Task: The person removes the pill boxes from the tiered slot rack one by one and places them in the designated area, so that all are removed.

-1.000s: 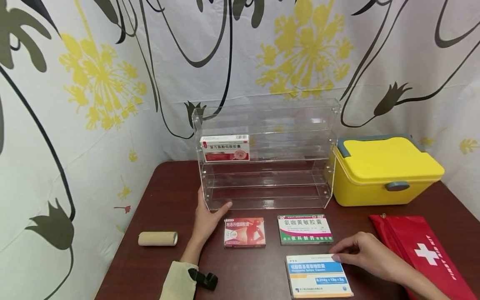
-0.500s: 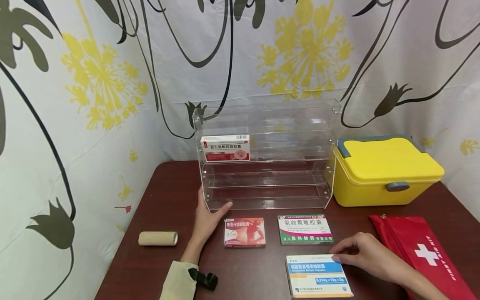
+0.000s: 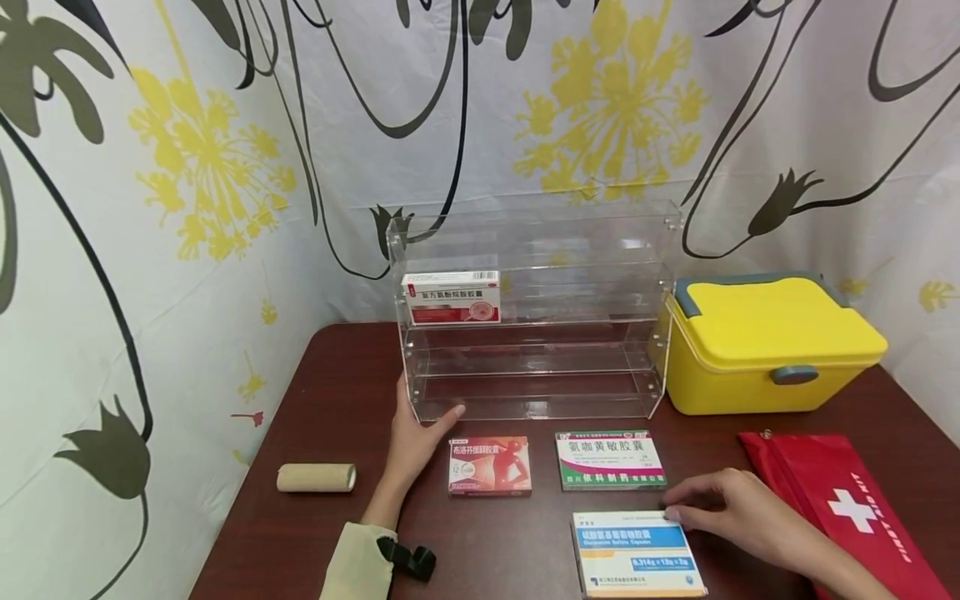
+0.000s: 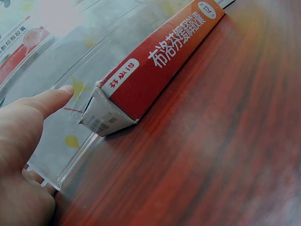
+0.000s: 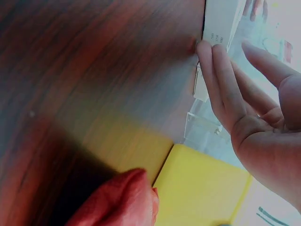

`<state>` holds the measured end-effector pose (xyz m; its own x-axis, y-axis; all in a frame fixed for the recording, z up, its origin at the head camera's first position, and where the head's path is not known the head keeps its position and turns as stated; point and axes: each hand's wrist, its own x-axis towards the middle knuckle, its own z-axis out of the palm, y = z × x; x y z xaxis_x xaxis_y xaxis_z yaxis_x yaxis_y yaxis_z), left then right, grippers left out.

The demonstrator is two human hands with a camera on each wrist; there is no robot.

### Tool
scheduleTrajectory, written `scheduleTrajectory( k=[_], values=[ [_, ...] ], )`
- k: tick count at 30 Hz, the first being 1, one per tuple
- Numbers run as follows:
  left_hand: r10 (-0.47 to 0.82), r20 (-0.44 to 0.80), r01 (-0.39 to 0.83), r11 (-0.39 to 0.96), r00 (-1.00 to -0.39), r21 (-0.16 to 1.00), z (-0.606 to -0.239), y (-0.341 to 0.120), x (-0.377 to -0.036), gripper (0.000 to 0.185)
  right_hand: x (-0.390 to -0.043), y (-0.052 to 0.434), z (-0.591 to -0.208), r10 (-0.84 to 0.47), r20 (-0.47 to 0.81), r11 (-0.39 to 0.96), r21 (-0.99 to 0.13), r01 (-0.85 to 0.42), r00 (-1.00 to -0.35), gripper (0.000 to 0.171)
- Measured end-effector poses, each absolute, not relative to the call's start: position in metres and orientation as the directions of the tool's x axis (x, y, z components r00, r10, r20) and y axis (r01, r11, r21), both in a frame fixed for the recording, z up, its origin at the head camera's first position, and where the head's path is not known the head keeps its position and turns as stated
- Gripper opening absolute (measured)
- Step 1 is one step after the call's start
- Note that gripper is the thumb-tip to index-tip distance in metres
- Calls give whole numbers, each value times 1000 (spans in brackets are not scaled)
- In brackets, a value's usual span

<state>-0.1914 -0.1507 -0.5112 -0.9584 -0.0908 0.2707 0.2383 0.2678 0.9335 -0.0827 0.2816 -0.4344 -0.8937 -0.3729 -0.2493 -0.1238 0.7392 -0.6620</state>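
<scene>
A clear acrylic display rack [image 3: 540,408] stands upright at the table's back. My left hand [image 3: 414,429] grips its lower left corner, thumb in front and the other fingers mostly hidden behind the side panel. Just right of that hand lies a red ibuprofen capsule box [image 3: 490,467], large in the left wrist view. My right hand [image 3: 738,508] is at the upper right corner of a white and blue medicine box [image 3: 637,554]; in the right wrist view its fairly straight fingers [image 5: 221,70] touch the box's side, thumb raised apart. A green and white medicine box [image 3: 610,460] lies behind it.
One white and red medicine box [image 3: 452,298] stands on the rack's shelf at left. A yellow lidded case [image 3: 772,367] stands right of the rack. A red first aid pouch [image 3: 847,500] lies beside my right forearm. A beige cardboard tube [image 3: 315,477] lies at left.
</scene>
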Motion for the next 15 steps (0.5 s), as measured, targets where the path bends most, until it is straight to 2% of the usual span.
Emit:
scheduleTrajectory(
  k=[6, 15],
  values=[
    [-88, 279, 247, 273, -956, 930, -510, -150, -192, 102, -80, 277, -422, -322, -181, 746, -653, -131, -929, 34],
    [-90, 283, 250, 276, -955, 928, -511, -149, -191, 101, -107, 235, -383, -396, 49, 698, -633, -336, -917, 27]
  ],
)
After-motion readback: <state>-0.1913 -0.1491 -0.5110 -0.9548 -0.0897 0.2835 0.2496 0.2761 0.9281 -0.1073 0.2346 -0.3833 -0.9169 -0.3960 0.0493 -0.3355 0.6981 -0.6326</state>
